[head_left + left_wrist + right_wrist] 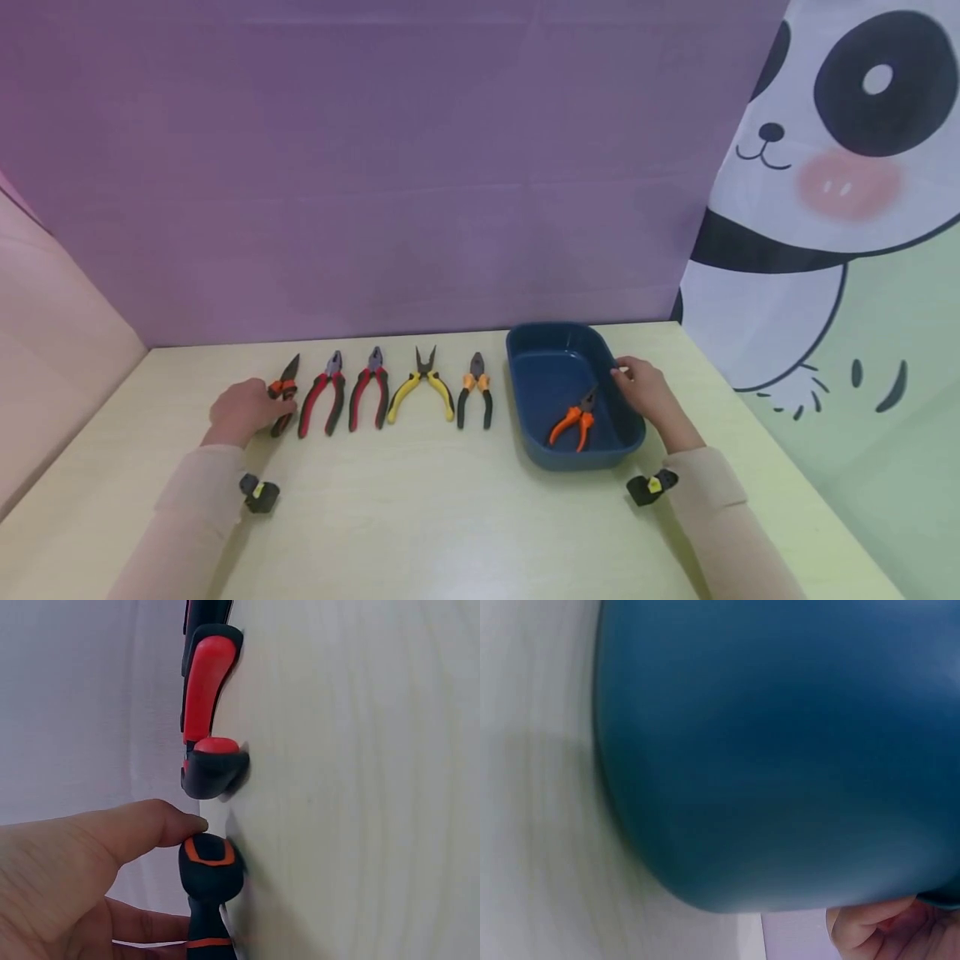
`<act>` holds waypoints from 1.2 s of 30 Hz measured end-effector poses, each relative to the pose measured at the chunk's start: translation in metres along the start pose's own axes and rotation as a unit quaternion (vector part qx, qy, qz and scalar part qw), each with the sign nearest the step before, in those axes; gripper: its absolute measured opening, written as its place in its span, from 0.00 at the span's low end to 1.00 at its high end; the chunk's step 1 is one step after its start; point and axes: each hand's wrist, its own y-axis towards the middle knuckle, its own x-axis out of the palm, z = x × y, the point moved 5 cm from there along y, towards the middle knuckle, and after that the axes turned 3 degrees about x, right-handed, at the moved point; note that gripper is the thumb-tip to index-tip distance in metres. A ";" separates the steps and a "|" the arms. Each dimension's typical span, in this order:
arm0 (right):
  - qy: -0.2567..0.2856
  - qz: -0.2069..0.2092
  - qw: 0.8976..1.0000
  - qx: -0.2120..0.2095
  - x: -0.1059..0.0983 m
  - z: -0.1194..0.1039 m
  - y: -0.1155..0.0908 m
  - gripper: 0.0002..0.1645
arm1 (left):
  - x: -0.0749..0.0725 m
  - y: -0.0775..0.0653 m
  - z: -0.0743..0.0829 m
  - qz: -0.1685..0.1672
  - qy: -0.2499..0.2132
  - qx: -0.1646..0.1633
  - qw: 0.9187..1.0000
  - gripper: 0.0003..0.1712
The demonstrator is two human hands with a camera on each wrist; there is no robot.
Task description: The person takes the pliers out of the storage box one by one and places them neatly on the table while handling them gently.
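At the left end of a row of tools, my left hand pinches black-and-orange pliers by the handles, jaws pointing away from me. In the left wrist view the thumb lies against one pliers handle, with fingers on the other side. My right hand grips the right rim of a blue plastic tray, its fingers curled at the edge in the right wrist view, where the tray's outer wall hides much. Inside the tray lie orange-handled pliers.
Right of the left hand, red-and-black pliers, a second red-and-black pair, yellow-and-black pliers and black-and-orange pliers lie in a row on the pale wooden table. A purple cloth hangs behind the table's far edge.
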 end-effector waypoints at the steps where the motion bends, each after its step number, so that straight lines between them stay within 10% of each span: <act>1: -0.001 0.000 1.000 0.000 0.000 0.000 0.000 0.20 | 0.000 0.000 0.000 -0.002 0.000 -0.001 1.000 0.25; 36: 0.005 0.001 1.000 0.003 0.001 0.002 0.001 0.21 | -0.013 -0.013 0.040 0.017 0.035 0.025 0.999 0.20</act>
